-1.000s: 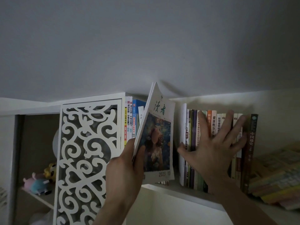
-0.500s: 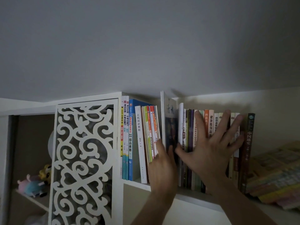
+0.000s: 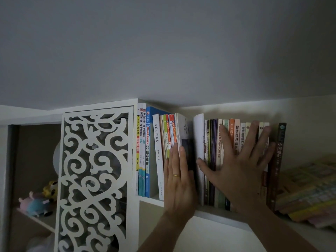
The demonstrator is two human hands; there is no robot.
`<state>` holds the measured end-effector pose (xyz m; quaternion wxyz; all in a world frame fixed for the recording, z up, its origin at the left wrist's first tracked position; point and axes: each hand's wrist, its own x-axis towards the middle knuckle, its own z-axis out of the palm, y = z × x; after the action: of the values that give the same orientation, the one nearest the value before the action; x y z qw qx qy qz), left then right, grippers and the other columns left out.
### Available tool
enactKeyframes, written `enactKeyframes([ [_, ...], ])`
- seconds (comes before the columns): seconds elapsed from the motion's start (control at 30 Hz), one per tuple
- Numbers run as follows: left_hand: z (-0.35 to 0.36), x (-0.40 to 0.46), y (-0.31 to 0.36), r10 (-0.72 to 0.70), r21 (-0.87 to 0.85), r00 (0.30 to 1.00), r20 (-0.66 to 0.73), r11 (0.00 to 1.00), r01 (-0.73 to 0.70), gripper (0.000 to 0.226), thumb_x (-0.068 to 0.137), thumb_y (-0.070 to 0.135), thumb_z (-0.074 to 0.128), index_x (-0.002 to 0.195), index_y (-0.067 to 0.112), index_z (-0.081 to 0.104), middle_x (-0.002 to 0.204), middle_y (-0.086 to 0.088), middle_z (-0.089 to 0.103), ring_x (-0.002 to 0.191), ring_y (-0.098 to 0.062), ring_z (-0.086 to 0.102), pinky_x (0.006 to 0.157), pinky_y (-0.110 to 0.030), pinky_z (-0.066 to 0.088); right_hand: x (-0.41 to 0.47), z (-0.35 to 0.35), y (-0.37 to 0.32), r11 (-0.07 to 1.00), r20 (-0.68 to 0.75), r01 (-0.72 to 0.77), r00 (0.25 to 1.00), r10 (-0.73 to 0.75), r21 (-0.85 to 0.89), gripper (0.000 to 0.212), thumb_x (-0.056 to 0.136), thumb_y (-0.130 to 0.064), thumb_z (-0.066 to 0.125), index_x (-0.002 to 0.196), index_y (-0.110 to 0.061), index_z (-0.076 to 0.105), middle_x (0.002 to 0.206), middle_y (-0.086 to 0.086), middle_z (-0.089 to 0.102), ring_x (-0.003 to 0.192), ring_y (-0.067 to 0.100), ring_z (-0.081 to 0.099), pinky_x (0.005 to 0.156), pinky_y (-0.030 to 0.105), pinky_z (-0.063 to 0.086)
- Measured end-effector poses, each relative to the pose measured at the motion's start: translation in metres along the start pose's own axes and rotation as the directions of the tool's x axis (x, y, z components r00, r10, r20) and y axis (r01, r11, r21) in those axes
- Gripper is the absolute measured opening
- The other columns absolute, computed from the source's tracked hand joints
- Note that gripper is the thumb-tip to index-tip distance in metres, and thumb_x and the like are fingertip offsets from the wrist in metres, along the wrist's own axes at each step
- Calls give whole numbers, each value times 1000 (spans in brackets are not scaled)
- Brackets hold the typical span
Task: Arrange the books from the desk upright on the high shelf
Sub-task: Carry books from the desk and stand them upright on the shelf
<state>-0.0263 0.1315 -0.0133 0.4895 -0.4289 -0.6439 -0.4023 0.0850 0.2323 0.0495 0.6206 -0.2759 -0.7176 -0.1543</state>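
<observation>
Our high white shelf holds upright books. The thin magazine stands between our flat left hand and spread right hand, which presses book spines.

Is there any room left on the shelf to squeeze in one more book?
One dark gap stands open between the magazine by the left hand and the white book by the right hand. Right of that the upright books are packed tight, up to the flat stack.

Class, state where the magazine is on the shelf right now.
In the head view, the magazine stands upright mid-shelf, between the red-spined books on its left and the white book on its right.
</observation>
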Motion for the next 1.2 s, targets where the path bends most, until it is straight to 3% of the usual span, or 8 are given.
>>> enactKeyframes([
  [0.1,1,7,0,-5,22,998,65,1000,4,73,106,28,42,163,5,2,172,-10,-9,159,-26,-5,127,-54,15,-2,2,-2,1000,-4,14,1000,-14,-28,110,71,-95,41,160,-31,26,167,28,1,153,49,-5,120,68,4],
  [0.23,2,7,-6,46,75,991,124,996,-55,83,103,45,43,163,5,0,172,-8,-11,159,-24,-7,129,-48,7,-8,10,-5,988,-13,116,993,-117,-98,102,84,-87,35,162,-22,21,168,22,6,155,44,4,119,70,6],
  [0.5,-15,7,-14,108,140,971,213,980,-139,76,107,41,38,162,2,3,171,-14,-8,159,-24,-8,128,-50,14,-11,13,-26,947,113,310,947,-300,-81,77,103,-65,22,163,-21,5,171,10,-4,157,33,-4,120,66,8],
  [0.67,-34,-23,-6,105,109,957,271,984,-139,68,109,39,27,162,4,4,172,-12,-4,159,-22,-6,127,-50,17,-40,-1,-20,939,217,338,914,-343,58,72,104,-60,24,162,-16,21,170,12,9,158,30,2,125,56,9],
  [0.77,-38,-86,18,115,-48,959,259,993,-106,65,106,30,39,161,2,18,171,-14,12,159,-26,7,125,-53,24,-110,-19,3,928,232,325,903,-362,181,66,107,-52,33,160,-12,28,169,11,16,158,26,7,126,51,17],
  [0.9,-38,-188,65,91,-153,926,365,987,-37,65,104,26,50,160,6,26,170,-14,15,158,-28,11,123,-55,25,-215,-59,62,932,360,301,862,-356,200,59,108,-40,39,159,-11,30,169,11,15,158,26,7,125,52,19],
  [1.07,-14,-303,119,166,-260,818,551,965,-20,54,103,22,55,154,8,42,167,-18,24,156,-32,22,120,-56,29,-353,-104,160,977,585,126,785,-204,173,55,106,-32,49,154,-6,40,166,13,25,156,29,18,123,52,26],
  [1.2,19,-367,179,222,-318,760,611,948,-21,51,100,20,57,148,4,50,163,-28,26,154,-39,23,121,-56,28,-442,-140,240,996,721,-60,693,-4,64,55,107,-34,49,154,-10,40,166,10,27,156,27,19,122,51,28],
])
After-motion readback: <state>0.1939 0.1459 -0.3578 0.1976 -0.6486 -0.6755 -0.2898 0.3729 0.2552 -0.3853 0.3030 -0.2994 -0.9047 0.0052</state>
